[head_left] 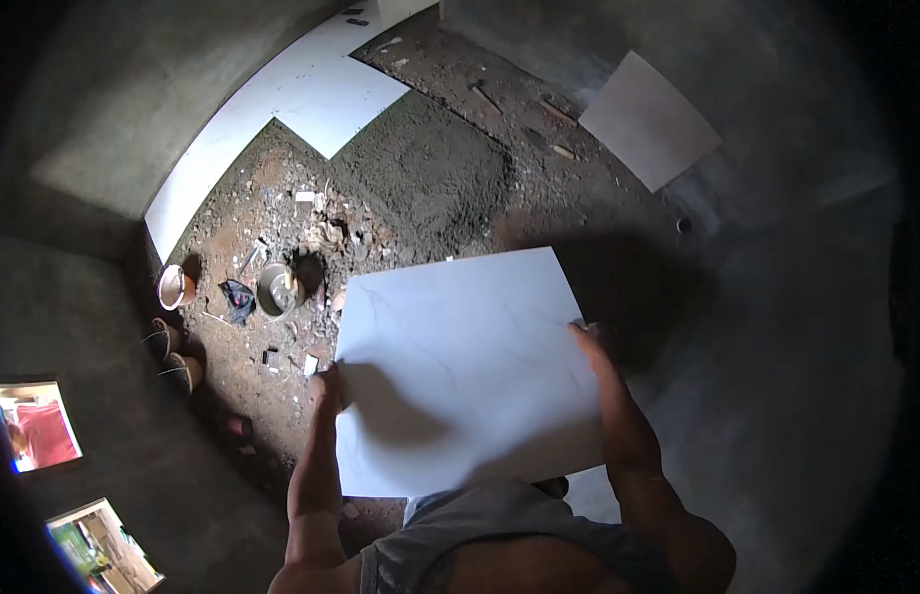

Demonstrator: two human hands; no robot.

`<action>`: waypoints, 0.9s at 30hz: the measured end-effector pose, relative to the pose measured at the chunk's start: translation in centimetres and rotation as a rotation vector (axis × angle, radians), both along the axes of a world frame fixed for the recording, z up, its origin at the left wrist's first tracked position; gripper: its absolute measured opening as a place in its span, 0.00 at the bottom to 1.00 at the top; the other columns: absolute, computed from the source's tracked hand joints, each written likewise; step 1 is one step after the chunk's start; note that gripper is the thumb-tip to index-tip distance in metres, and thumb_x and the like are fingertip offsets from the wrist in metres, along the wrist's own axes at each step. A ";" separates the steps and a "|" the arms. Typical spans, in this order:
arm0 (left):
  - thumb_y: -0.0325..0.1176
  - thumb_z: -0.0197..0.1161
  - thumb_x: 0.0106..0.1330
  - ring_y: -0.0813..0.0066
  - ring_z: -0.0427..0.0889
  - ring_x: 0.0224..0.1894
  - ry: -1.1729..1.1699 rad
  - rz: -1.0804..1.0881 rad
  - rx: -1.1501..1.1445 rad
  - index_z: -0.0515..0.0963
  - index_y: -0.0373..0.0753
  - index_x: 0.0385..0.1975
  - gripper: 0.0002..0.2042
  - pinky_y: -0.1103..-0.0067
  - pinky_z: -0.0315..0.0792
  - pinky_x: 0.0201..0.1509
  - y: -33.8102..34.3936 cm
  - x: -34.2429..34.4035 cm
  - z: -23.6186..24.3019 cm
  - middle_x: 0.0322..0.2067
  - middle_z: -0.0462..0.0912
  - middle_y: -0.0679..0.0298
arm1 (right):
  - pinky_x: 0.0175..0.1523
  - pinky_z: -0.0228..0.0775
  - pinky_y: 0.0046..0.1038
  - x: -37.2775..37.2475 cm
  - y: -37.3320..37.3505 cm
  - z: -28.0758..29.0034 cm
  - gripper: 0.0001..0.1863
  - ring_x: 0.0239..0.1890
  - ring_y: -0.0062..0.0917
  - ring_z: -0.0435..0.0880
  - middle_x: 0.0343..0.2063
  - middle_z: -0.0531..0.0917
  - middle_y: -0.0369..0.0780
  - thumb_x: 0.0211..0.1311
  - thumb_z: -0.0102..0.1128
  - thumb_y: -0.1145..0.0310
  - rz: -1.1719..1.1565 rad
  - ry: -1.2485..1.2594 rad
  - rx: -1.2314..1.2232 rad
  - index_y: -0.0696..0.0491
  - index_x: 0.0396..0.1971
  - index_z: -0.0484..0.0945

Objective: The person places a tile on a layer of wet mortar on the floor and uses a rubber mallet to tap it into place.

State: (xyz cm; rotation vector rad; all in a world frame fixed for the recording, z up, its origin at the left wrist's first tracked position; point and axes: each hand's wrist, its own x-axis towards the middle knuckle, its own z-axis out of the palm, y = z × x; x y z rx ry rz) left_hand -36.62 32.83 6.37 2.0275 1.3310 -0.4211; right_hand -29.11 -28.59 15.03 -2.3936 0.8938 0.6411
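A large square white floor tile with faint grey veins is held in front of my body. My left hand is closed round its left edge, and my right hand grips the right edge higher up. The fingers of both hands are partly hidden at the tile's edges. Shadows fall across the tile's lower part. Beyond it lies a bed of wet grey mortar, bordering white tiles laid along the far left wall.
Buckets and a pale pail stand on the rubble-strewn dirt floor at left, near a black plastic bag. Another tile leans on the right wall. Hand tools lie near it. Two openings pierce the left wall.
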 end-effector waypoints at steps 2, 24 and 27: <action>0.56 0.57 0.65 0.49 0.83 0.51 0.045 -0.130 0.029 0.82 0.30 0.43 0.29 0.61 0.75 0.51 -7.1 7.3 2.4 0.46 0.82 0.42 | 0.53 0.74 0.41 4.7 -3.5 0.0 0.36 0.52 0.43 0.81 0.51 0.80 0.56 0.53 0.66 0.44 -0.020 -0.086 -0.100 0.65 0.48 0.78; 0.49 0.57 0.65 0.55 0.81 0.33 -0.154 0.585 -0.065 0.82 0.24 0.33 0.26 0.63 0.72 0.42 -12.3 27.4 6.6 0.29 0.84 0.44 | 0.50 0.73 0.41 60.6 5.0 8.5 0.31 0.47 0.46 0.83 0.43 0.84 0.54 0.57 0.62 0.45 0.558 -0.020 0.107 0.62 0.44 0.81; 0.48 0.53 0.64 0.52 0.80 0.34 -0.099 0.490 0.014 0.80 0.24 0.32 0.25 0.62 0.70 0.44 -13.4 30.7 8.8 0.29 0.83 0.42 | 0.48 0.74 0.40 65.5 5.9 5.4 0.29 0.45 0.44 0.84 0.41 0.85 0.52 0.57 0.61 0.46 0.592 -0.028 0.146 0.60 0.42 0.82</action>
